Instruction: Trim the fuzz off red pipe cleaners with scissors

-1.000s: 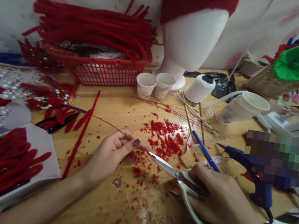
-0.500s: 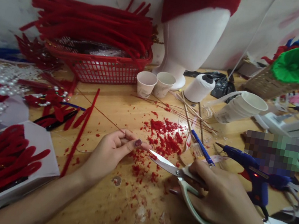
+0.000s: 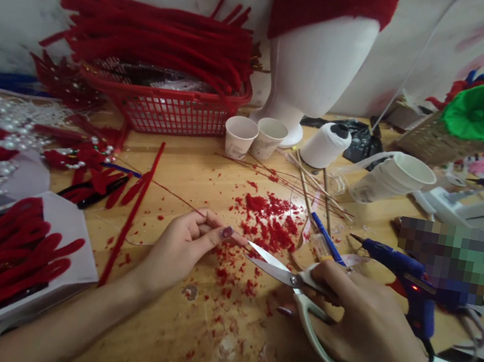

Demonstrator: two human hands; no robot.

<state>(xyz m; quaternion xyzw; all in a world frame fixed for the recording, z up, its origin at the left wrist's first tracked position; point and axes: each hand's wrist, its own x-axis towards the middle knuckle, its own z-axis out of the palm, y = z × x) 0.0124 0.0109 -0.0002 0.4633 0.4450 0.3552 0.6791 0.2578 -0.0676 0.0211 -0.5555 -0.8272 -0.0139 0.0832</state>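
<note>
Between the thumb and fingers of my left hand (image 3: 197,238) is a thin reddish-brown wire (image 3: 176,195), which runs back to the left over the table. What lies at the very fingertips is too small to make out. My right hand (image 3: 353,316) grips a pair of scissors (image 3: 294,279) with pale green handles. Their blades are parted a little, and the tips are close to my left fingertips. Below and behind them lies a heap of red fuzz clippings (image 3: 267,220) on the wooden table (image 3: 139,338). A long red fuzzy stem (image 3: 132,221) lies left of my left hand.
Behind stand a red basket (image 3: 161,109) of fuzzy stems, paper cups (image 3: 240,137), a thread cone (image 3: 326,144) and a white mannequin head (image 3: 319,63). At right lies a blue glue gun (image 3: 399,268) with a lit red light. A white box (image 3: 77,239) holds red loops at left.
The scissor blades have opened a little wider at my left fingertips. Both hands stay nearly in place, and the whole view has shifted slightly.
</note>
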